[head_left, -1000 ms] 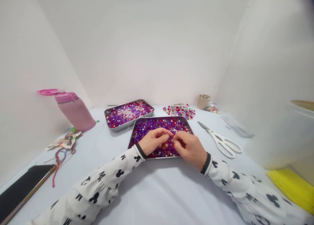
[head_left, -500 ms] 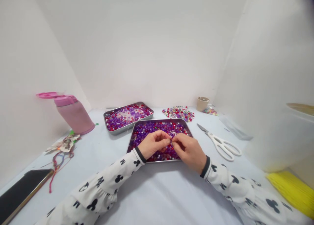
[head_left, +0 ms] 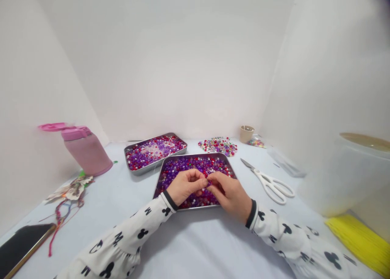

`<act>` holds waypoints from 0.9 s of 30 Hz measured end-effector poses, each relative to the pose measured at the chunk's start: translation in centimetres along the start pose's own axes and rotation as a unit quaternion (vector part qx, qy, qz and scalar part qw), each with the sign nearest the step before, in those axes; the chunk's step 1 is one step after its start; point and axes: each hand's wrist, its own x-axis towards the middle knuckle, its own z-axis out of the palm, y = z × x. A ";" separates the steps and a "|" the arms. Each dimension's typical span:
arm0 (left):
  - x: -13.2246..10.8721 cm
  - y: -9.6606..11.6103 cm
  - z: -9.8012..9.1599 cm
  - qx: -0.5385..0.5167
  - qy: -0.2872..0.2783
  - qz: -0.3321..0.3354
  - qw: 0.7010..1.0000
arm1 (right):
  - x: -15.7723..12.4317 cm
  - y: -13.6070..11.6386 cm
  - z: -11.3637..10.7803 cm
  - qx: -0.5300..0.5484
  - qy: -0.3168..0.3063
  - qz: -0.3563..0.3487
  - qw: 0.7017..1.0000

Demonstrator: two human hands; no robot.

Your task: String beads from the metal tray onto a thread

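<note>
Your fingers (head_left: pixel 199 180) are pinched together, left hand (head_left: pixel 185 186) meeting right hand (head_left: pixel 229 195) on something too small to make out, above the glossy purple and red beads (head_left: pixel 179 175) in the rectangular steel tray (head_left: pixel 191 154) at twelve o'clock.

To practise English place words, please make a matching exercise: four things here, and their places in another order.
Things:
1. Pink plastic bottle
2. White-handled steel scissors
3. Small tan cup
4. Loose mixed beads

Places:
A. Right of the front steel tray
B. Right of the beads
C. Left of the rear steel tray
D. Between rear tray and cup

Pairs: 1-C, 2-A, 3-B, 4-D
</note>
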 end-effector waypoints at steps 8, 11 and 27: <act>-0.1 0.0 0.2 0.011 0.008 0.035 0.999 | -0.2 -0.5 0.0 -0.014 0.021 0.036 0.999; -0.1 0.3 0.3 0.003 0.012 0.050 0.999 | 0.1 -0.7 -0.5 0.022 0.017 0.054 0.998; -0.2 0.6 0.4 -0.031 0.030 0.100 0.994 | 1.1 0.5 -1.9 0.126 0.123 0.184 0.967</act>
